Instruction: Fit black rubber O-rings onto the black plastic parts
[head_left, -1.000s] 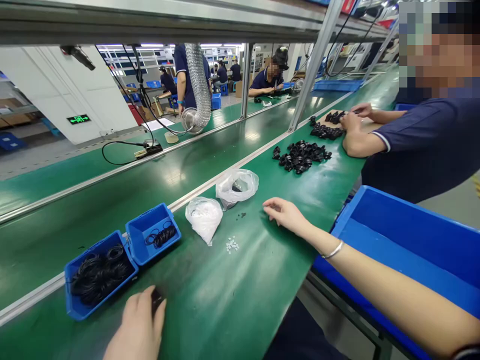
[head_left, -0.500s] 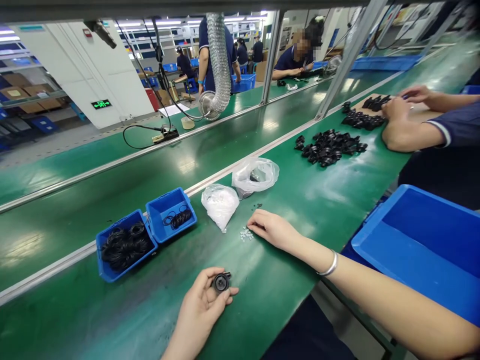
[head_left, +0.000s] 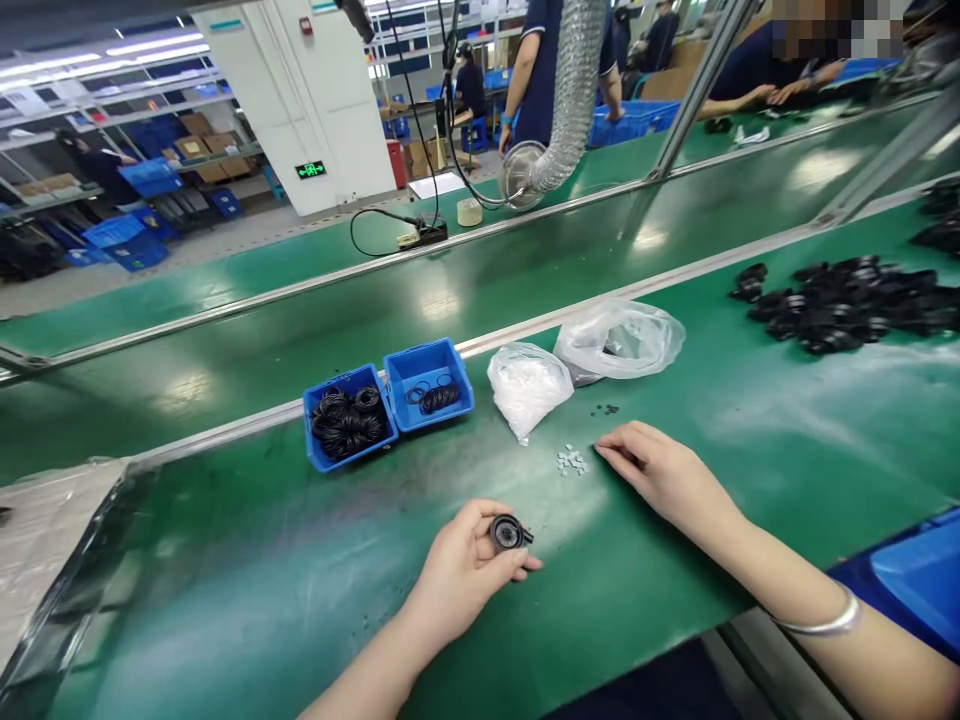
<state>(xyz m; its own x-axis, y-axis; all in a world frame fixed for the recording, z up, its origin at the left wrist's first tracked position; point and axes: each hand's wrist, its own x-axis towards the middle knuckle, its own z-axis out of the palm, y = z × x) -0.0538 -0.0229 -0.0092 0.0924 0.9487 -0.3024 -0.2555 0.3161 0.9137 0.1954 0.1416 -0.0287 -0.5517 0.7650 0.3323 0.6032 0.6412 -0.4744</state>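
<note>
The part (head_left: 508,533) is black, like the rings (head_left: 349,425) in the 2 bright blue bins (head_left: 427,355). The belt (head_left: 300,600) is glossy green, the bag (head_left: 527,388) white, the bangle (head_left: 821,625) silver.

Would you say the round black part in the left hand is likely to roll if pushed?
The round black part could roll on edge, being circular. Laid flat it probably stays put, as similar parts lie heaped on the green belt. It seems light, resting easily in the left hand.
</note>
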